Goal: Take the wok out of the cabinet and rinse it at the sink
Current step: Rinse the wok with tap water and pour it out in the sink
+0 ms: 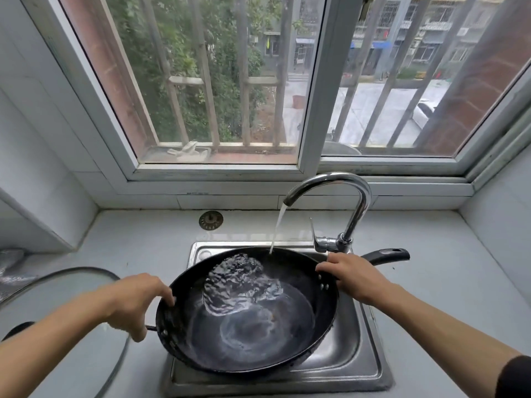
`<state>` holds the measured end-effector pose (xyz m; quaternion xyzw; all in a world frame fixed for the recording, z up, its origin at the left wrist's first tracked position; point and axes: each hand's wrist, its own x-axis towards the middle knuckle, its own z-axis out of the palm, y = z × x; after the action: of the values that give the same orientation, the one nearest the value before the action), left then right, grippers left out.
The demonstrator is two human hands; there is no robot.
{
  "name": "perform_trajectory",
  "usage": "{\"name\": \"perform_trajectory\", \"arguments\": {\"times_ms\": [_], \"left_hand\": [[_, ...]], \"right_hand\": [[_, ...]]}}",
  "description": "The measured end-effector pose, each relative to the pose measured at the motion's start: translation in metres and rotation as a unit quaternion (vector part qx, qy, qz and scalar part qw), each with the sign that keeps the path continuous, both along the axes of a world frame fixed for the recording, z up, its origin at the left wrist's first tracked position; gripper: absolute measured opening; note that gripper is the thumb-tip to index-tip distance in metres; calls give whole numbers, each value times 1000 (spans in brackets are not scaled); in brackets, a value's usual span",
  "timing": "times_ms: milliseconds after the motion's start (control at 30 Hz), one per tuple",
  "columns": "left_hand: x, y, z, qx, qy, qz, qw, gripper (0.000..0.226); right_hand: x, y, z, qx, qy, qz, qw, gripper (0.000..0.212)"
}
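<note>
The wok (250, 317) was held over the sink (370, 366), which is set into the table (448, 282) toward its far edge below the window (230, 81), and it was tilted so that its rim dipped toward the near left. The left hand (135, 303) was curled over the rim on the left, with its fingers (168, 295) hooked inside the edge; the right hand (353, 274) was clamped on the rim at the far right, just where the long handle (386, 255) is riveted on. Water from the tap (339, 196) was being run onto the far inner wall, and a rippling pool (241, 282) was gathered in the upper part of the bowl.

For a good rinse, the wok would best be kept level enough for the water to be held, then rolled slowly so that the whole inner wall is swept before the water is tipped out toward the sink's near edge. Both grips should be kept firm, since a wet rim is likely to be slippery and the load shifts as the water moves.

The drain and most of the sink floor were hidden under the wok. The small side grip beneath the left hand was mostly covered; only a dark stub was seen, possibly its bracket. A glass lid (71, 305) at the left edge of the table was cut off by the frame, and the thumbs could not be clearly made out.
</note>
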<state>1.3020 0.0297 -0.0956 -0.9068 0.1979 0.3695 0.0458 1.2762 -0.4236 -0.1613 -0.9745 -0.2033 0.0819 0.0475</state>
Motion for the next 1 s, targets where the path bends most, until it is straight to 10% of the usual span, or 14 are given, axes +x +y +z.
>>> {"name": "perform_trajectory", "arguments": {"times_ms": [1000], "left_hand": [[30, -77, -90, -142, -22, -93, 985, 71]], "right_hand": [[-38, -61, 83, -47, -81, -31, 995, 42]]}}
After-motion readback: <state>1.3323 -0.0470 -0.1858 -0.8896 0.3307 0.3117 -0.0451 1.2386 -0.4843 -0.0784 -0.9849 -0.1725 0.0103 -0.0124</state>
